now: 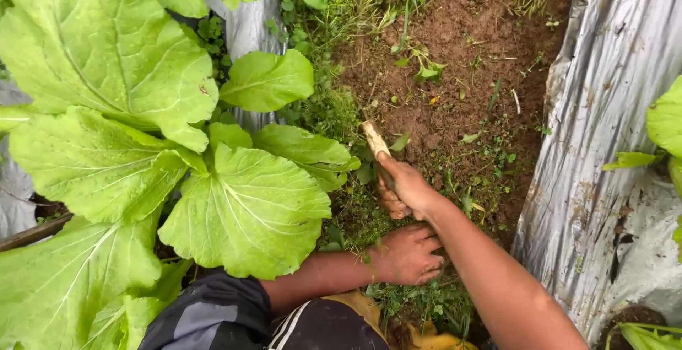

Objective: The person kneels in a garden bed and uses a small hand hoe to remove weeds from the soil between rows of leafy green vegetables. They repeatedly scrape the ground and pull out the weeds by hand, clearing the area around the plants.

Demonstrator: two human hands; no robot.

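Right hand [405, 190] sits at the centre of the frame, fingers wrapped tight round a wooden handle [376, 141] — the pale, dirt-caked end pokes out above the thumb, pointing toward the upper left. The working end is hidden under the hand, down in the weeds [341, 215], so what kind of blade it carries I cannot tell. Just below, the left hand [406, 254] is pressed into the low green growth, fingers curled down as if bunched on a tuft of it; whether they truly have hold of stems or only rest there is not clear from this angle.

All of this happens in the furrow of bare brown soil [455, 73] running up the middle, between two beds covered in silver plastic sheet [604, 108]. Big leafy greens [241, 208] crowd the left half of the frame, their nearest leaves almost touching the tool hand.

To do this well, I judge the grip wants to stay firm and low, the cut kept shallow and close to the roots, angled away from the left hand's fingers — and away from those broad leaves and the plastic edge on either side, which a careless stroke could tear.
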